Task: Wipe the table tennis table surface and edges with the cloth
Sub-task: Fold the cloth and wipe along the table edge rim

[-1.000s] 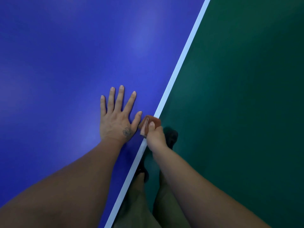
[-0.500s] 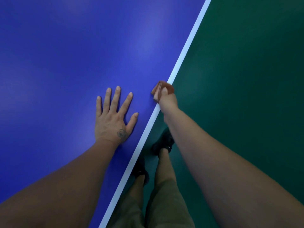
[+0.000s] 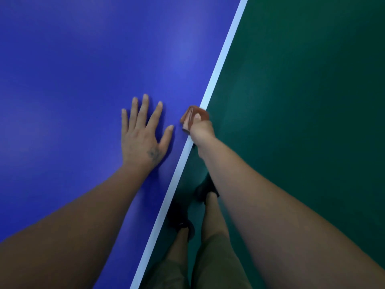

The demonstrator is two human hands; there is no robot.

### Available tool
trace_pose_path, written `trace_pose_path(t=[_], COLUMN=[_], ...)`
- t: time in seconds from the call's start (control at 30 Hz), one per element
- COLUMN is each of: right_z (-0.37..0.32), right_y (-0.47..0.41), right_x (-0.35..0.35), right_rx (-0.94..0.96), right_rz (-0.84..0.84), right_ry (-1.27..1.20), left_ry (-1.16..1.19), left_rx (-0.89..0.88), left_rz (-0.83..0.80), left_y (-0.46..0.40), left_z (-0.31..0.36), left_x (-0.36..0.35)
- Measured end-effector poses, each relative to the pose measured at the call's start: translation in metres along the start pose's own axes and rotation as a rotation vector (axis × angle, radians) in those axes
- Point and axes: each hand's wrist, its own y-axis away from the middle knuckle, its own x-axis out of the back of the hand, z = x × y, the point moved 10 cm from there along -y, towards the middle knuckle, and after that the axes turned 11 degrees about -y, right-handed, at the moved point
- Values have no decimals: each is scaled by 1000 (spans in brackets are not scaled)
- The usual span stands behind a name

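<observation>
The blue table tennis table (image 3: pixel 83 80) fills the left of the head view, with its white edge line (image 3: pixel 220 59) running diagonally from top right to bottom centre. My left hand (image 3: pixel 143 132) lies flat on the blue surface, fingers spread, just left of the edge. My right hand (image 3: pixel 203 128) grips a folded reddish-brown cloth (image 3: pixel 192 116) pressed over the table's edge, thumb on top. Most of the cloth is hidden by my fingers.
Dark green floor (image 3: pixel 302 122) lies to the right of the table. My legs and dark shoes (image 3: pixel 205 187) stand close beside the table edge, below my right forearm.
My right hand slid the cloth forward along the edge, away from me, then back a little towards me. My left hand has stayed flat on the table.
</observation>
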Motion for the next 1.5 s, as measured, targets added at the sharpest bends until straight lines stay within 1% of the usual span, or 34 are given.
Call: trace_pose_path(t=[0.07, 0.17, 0.23, 0.27, 0.33, 0.4, 0.5, 0.6, 0.67, 0.77, 0.87, 1.03, 1.13, 1.23, 1.4, 1.5], right_z=[-31, -85, -112, -116, -104, -73, -29, -26, -33, -53, -92, -159, -181, -170, -91, -75], right_y=[-15, -38, -57, -63, -62, -50, -35, -42, -48, -60, -81, -118, -129, -122, -84, -76], right_x=[6, 9, 12, 14, 22, 17, 12, 12, 12, 15, 21, 31, 36, 34, 23, 21], right_rx=[29, 129, 173, 160, 123, 125, 64, 39, 39, 59, 80, 94, 100, 94, 13, -40], right_rz=[-11, -53, -37, -2, 65, 10, -36, -39, -55, -69, -41, -15, 27, 10, -105, -116], right_ry=[-7, -53, -92, -97, -23, 53, 95, 154, 184, 157, 100, 83, 89, 108, 171, 160], left_ry=[14, 98, 90, 68, 36, 14, -49, -85, -92, -108, -134, -149, -155, -138, -120, -120], left_rx=[3, 79, 99, 87, 59, 53, 14, -29, -14, 29, 37, 61, 70, 69, 62, 56], left_rz=[-27, -85, -88, -82, -82, -93, -122, -129, -133, -139, -119, -100, -106, -108, -95, -88], left_y=[-35, -80, -101, -110, -129, -146, -168, -186, -196, -200, -201, -202, -202, -202, -202, -202], left_z=[18, 36, 43, 46, 51, 53, 61, 76, 79, 78, 78, 75, 76, 76, 75, 76], left_x=[-3, -10, -12, -11, -9, -10, -16, -22, -27, -35, -38, -40, -40, -39, -40, -38])
